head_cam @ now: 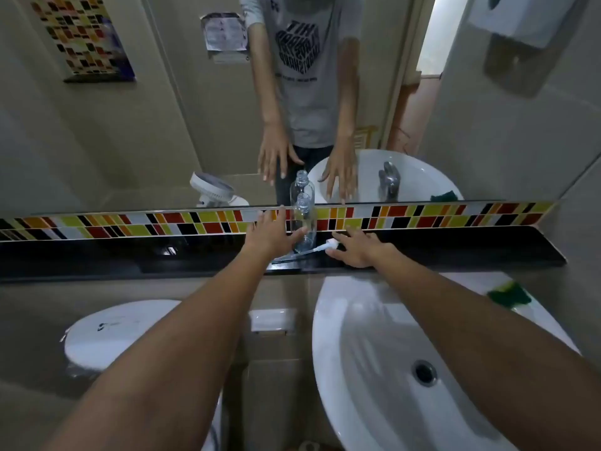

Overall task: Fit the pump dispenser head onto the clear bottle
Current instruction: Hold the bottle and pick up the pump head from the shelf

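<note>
Both my arms are stretched forward over the white sink [374,346] toward the black shelf [455,252] that runs under the mirror [130,141]. The clear bottle [303,222] stands upright on that shelf, its neck uncapped, against the strip of coloured tiles [422,216]. My left hand [271,234] is beside the bottle on its left, fingers spread, with the thumb reaching to the bottle's side; I cannot tell whether it touches, and nothing is gripped. The pump dispenser head [332,244] lies on its side on the shelf just right of the bottle's base, its thin tube [302,253] trailing left along the shelf in front of the bottle. My right hand [356,249] hovers with fingers apart just beside the pump's white top, holding nothing. A green sponge [510,294] sits on the ledge by the sink's far right edge.
</note>
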Available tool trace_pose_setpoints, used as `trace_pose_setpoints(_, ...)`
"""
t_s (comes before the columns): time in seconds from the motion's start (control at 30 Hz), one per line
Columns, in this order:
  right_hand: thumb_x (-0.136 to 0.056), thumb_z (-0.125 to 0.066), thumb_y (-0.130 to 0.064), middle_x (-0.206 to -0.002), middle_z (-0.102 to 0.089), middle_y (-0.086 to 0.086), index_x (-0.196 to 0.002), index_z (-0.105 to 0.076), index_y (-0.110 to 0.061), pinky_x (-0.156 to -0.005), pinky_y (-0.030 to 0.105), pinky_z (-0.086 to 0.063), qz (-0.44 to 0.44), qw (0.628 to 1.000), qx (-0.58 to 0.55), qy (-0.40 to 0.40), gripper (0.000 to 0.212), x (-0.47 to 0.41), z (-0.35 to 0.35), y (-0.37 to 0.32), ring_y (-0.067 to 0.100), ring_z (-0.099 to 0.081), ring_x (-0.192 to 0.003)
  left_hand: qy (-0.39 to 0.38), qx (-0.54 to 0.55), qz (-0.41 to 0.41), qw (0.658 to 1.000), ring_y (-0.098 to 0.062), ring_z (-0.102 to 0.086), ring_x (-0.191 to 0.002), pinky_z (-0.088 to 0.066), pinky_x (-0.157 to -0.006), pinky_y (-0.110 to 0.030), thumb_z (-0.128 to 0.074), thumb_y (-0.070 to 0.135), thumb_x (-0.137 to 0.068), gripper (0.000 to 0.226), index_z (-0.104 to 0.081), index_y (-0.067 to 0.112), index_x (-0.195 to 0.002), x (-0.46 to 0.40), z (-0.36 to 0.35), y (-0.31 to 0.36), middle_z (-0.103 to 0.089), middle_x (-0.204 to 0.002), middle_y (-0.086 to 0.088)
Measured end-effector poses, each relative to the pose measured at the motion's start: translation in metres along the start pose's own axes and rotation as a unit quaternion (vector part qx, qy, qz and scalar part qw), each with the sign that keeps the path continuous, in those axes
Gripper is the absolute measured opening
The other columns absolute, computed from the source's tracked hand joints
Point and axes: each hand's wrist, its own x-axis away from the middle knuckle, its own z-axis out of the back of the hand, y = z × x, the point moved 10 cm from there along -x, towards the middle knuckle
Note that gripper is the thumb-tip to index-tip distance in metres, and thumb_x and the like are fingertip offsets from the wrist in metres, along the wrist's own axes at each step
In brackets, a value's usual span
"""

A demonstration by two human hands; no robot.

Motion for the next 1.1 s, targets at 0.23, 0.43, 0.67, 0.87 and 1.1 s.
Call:
trace_pose_setpoints(0.23, -0.103, -0.050, -0.046, -0.163, -0.032, 0.013, -0.160, -0.029, -0.029, -0.120, 0.049, -0.025, 0.019, 0.996, -0.024, 0.079, 0.064, -0.032, -0.023, 0.001, 0.031, -0.029, -0.152, 0.064, 0.148, 0.018, 0.987, -0.035, -0.046, -0.145, -0.045, -0.114, -0.055, -0.060, 0.073, -0.086, 0.105, -0.023, 0.014, -0.164, -0.026, -0.019, 0.004, -0.036, -0.162, -0.015)
trace_pose_setpoints(0.43, -0.097, -0.066, -0.034, -0.147, -0.048, 0.010, -0.150, -0.046, -0.027, -0.111, 0.042, -0.032, 0.030, 0.989, -0.041, 0.137, 0.057, -0.043, -0.018, 0.007, 0.030, -0.045, -0.138, 0.107, 0.188, -0.023, 0.976, -0.028, -0.057, -0.131, -0.047, -0.112, -0.052, -0.071, 0.057, -0.087, 0.084, -0.042, 0.016, -0.154, -0.040, -0.020, 0.011, -0.051, -0.145, -0.009)
trace_pose_setpoints(0.67, -0.094, -0.070, -0.038, -0.135, -0.054, 0.004, -0.132, -0.064, -0.027, -0.102, 0.039, -0.026, 0.072, 0.990, -0.062, 0.100, 0.040, -0.043, -0.019, 0.023, 0.025, -0.043, -0.131, 0.091, 0.276, -0.042, 0.956, -0.025, -0.057, -0.131, -0.050, -0.112, -0.048, -0.078, 0.035, -0.088, 0.071, -0.048, 0.010, -0.148, -0.048, -0.021, 0.015, -0.054, -0.145, -0.009)
trace_pose_setpoints(0.87, -0.081, -0.082, -0.047, -0.114, -0.072, -0.002, -0.114, -0.074, -0.022, -0.102, 0.041, -0.047, 0.070, 0.979, -0.192, 0.015, 0.042, -0.025, -0.005, 0.042, 0.017, -0.064, -0.109, 0.045, 0.335, -0.022, 0.941, -0.022, -0.064, -0.124, -0.055, -0.097, -0.034, -0.085, 0.027, -0.083, 0.066, -0.055, 0.012, -0.140, -0.054, -0.022, 0.007, -0.066, -0.135, -0.005)
trace_pose_setpoints(1.1, -0.075, -0.087, -0.044, -0.107, -0.069, 0.000, -0.109, -0.076, -0.018, -0.078, 0.029, -0.051, 0.065, 0.954, -0.289, 0.042, 0.044, -0.001, 0.038, 0.069, 0.016, -0.065, -0.100, 0.031, 0.333, -0.006, 0.943, -0.025, -0.066, -0.116, -0.059, -0.100, -0.047, -0.086, 0.029, -0.081, 0.059, -0.058, 0.014, -0.130, -0.057, -0.020, 0.006, -0.068, -0.127, -0.004)
